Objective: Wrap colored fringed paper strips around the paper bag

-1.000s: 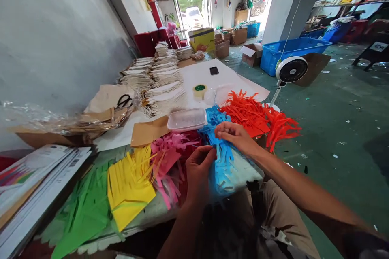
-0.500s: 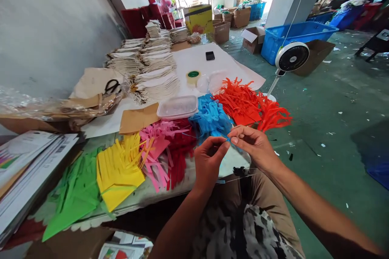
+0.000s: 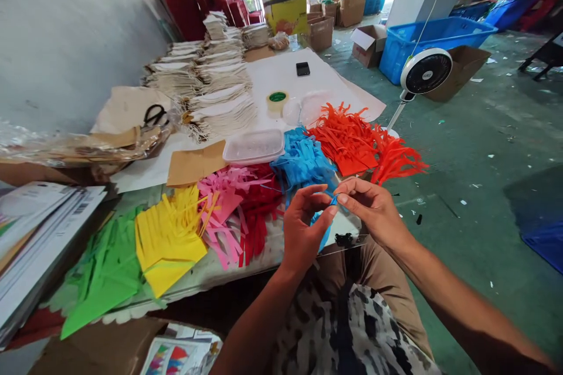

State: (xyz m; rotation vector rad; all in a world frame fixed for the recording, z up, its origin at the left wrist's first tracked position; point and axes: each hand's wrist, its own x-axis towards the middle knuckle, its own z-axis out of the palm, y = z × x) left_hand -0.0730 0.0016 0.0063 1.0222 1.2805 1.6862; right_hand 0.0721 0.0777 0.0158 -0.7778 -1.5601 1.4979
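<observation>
My left hand (image 3: 303,228) and my right hand (image 3: 372,208) meet just off the table's near edge, both pinching one blue fringed paper strip (image 3: 324,228) that hangs down between them. Right behind them lies the pile of blue fringed paper (image 3: 301,161). Beside it are an orange-red pile (image 3: 356,143), a dark red pile (image 3: 259,202), a pink pile (image 3: 224,199), a yellow pile (image 3: 169,240) and a green pile (image 3: 105,275). A clear plastic lidded box (image 3: 254,146) sits behind the blue pile.
A roll of tape (image 3: 277,99), a phone (image 3: 302,68), scissors (image 3: 153,114) and stacks of pale tagged bags (image 3: 211,88) lie farther back on the table. A small white fan (image 3: 424,73) stands on the floor at right, with blue crates (image 3: 433,41) and cardboard boxes behind.
My hands have come off the blue pile and drawn back towards me with a single blue strip pinched between them. The camera has tilted down a little.
</observation>
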